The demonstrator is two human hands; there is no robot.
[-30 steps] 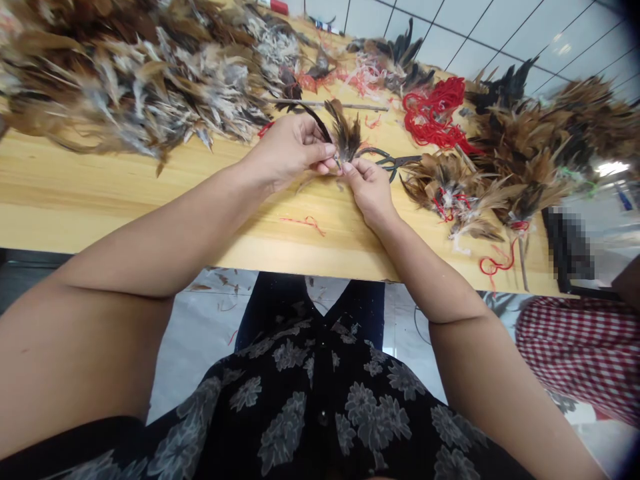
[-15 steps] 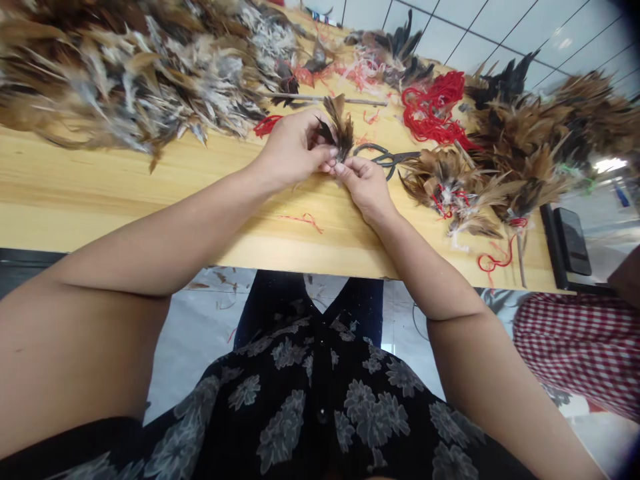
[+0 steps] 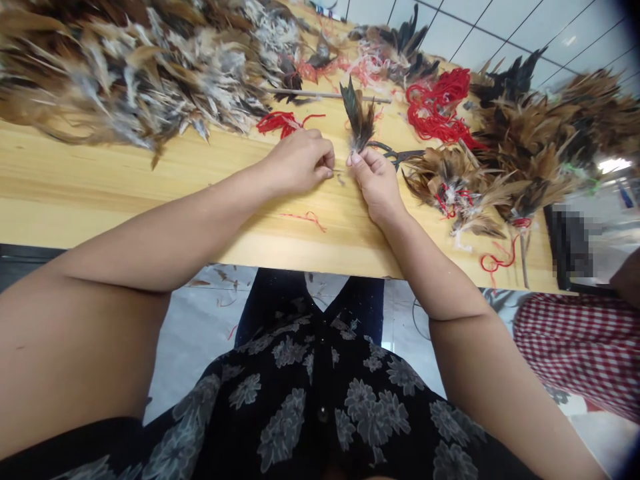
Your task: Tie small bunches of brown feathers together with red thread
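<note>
My right hand (image 3: 376, 179) pinches a small bunch of feathers (image 3: 358, 120) by its base. The bunch stands upright, dark greenish-black on one side and brown on the other, with pale down low near the fingertips. To its left, my left hand (image 3: 303, 162) is closed with fingers curled, apart from the bunch; whatever it may grip is hidden. A wisp of fluff (image 3: 341, 179) shows between the hands. Behind my left hand lies a bundle of red string (image 3: 280, 122). Black-handled scissors (image 3: 400, 156) rest just beyond my right hand, partly covered by it.
Feathers are heaped at the left (image 3: 165, 80) of the wooden table (image 3: 100, 193). Red yarn (image 3: 440, 103), a thin stick (image 3: 325, 95) and tied feather bunches (image 3: 457, 190) lie behind and right. A red thread (image 3: 307, 219) is near the front edge. Another person's checked garment (image 3: 575, 347) appears at right.
My hands have parted: the left moved away to the left and down, letting go of the feathers. The bunch now stays in my right hand, slightly further right.
</note>
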